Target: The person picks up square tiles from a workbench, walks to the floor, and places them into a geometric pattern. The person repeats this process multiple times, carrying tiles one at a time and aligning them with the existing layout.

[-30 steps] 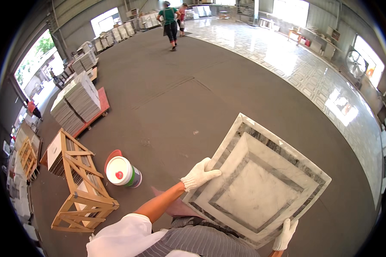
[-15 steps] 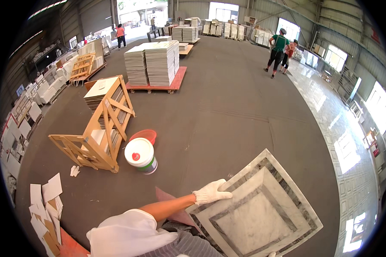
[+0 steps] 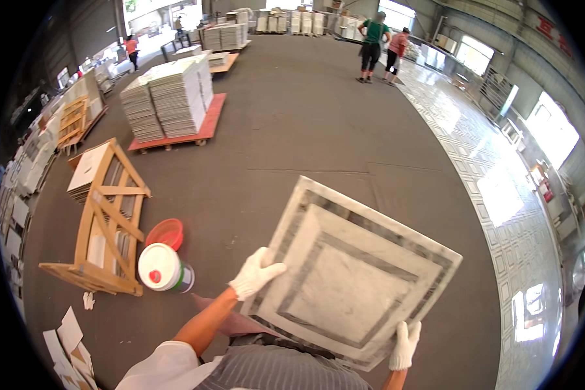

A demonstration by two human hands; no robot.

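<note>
I hold a large square marble tile (image 3: 354, 273) with grey nested-square borders, carried flat in front of my body. My left hand (image 3: 255, 273), in a white glove, grips its left edge. My right hand (image 3: 404, 344), also gloved in white, clasps the lower right edge near my waist. The tile hangs above the dark grey floor (image 3: 318, 117).
A white-lidded bucket (image 3: 164, 268) and a red basin (image 3: 166, 233) sit on the floor to my left, beside a wooden crate frame (image 3: 107, 221). A pallet of stacked tiles (image 3: 172, 97) lies farther back. Two people (image 3: 380, 39) walk at the far end. Laid tiles (image 3: 500, 195) cover the floor at right.
My view has swung to the right again, so the crate and bucket sit farther left. The tile shows more fully, and my right hand has come back into view on its lower edge.
</note>
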